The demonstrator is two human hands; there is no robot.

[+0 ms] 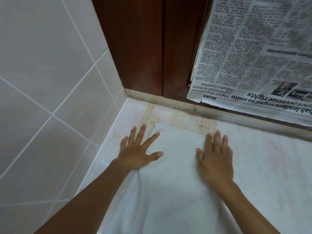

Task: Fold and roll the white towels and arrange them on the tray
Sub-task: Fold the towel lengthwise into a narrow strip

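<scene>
A white towel (177, 174) lies spread flat on a pale marble counter (270, 157), running from near the back wall toward me. My left hand (140, 149) lies flat with fingers spread on the towel's far left edge, part of it on the counter. My right hand (215, 157) presses flat on the towel's far right edge. Neither hand grips anything. The towel bunches into a fold under my left wrist. No tray is in view.
A tiled wall (42, 98) closes off the left side. A dark brown wooden frame (143, 48) stands at the back, with a newspaper (261, 56) covering the pane to its right. Brownish stains mark the counter by the frame's base.
</scene>
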